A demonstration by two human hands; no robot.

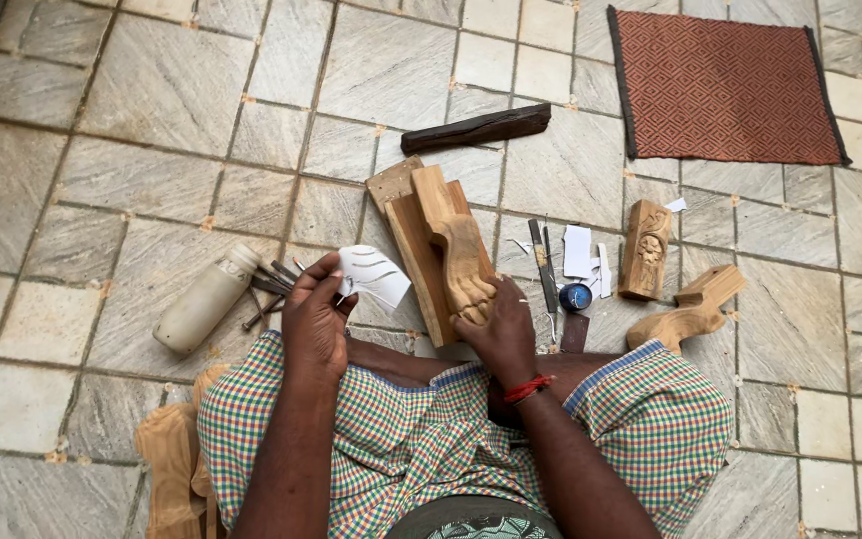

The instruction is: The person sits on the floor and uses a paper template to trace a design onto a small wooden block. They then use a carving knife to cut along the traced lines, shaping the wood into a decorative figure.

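1. My right hand [499,334] rests on the carved wooden leg [461,262], fingers curled and pressed over its paw-shaped lower end; the leg lies on a wooden plank [413,232] in front of my knees, near the centre of the view.
2. My left hand [316,317], at nine o'clock of the leg, pinches a white paper template [374,275] (curved slots are cut in it) between thumb and fingers.
3. Further out at nine o'clock lie chisels [269,287] and a pale bottle [207,298].
4. At three o'clock sit a small carved block [646,250] and another wooden leg [688,311].
5. At one o'clock lies a red mat [725,85]; at twelve, a dark wood piece [476,128].
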